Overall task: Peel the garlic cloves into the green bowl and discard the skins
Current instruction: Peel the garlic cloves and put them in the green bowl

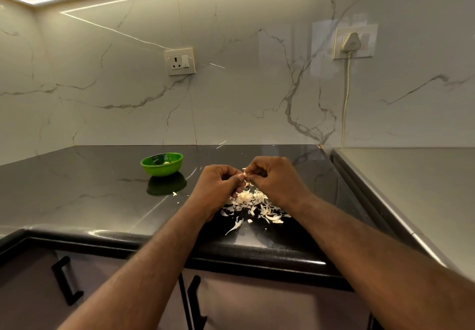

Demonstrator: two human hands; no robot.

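The clove point(245, 174) was held in the air between both hands, just above the counter point(90, 188) and over the skins point(253, 202). It showed only as a small pale, whitish tip with a thin flake of papery skin sticking out beside it; the rest was hidden by fingers. The left hand point(218, 183) had its fingers curled inward, thumb and fingertips pinching the clove from the left. The right hand point(275, 178) met it knuckle to knuckle, fingers likewise bent and nipping the clove from the right. The skins lay in a loose heap directly beneath the hands: cream and off-white curls and slivers, thickest under the wrists, thinning to single strips nearer the counter's front edge, with a few stray flecks off to the left. The bowl point(154, 169), bright green and glossy, stood upright well to the left of the hands and farther back, mirrored in the dark polished stone. Inside it a pale piece point(166, 162) rested near the far wall.
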